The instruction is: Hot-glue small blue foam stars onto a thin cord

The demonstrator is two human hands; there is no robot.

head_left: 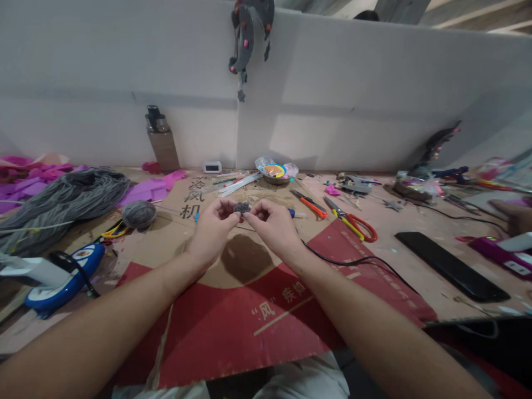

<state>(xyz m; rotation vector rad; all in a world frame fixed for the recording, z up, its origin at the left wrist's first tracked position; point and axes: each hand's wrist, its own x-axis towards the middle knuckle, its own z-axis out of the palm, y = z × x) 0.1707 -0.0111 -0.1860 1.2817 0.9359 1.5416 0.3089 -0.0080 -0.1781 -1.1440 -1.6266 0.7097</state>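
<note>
Between my two hands is a small dark grey piece [241,207], fuzzy like wound yarn; its exact kind is too small to tell. My left hand [215,224] pinches it from the left with thumb and forefinger. From the other side, the fingertips of my right hand [270,221] close on its right end. Both hands hover over a cardboard sheet [199,332] printed in red. To the left lies a ball of grey yarn [139,214], and a thin strand runs from it toward my hands.
Orange-handled snips [313,206] and red-and-yellow scissors [353,220] lie right of my hands. Further right are a black phone [451,266] and another person's hand [513,216]. A grey yarn skein [83,191] and a blue glue gun [68,277] occupy the left. A white partition [187,66] stands behind.
</note>
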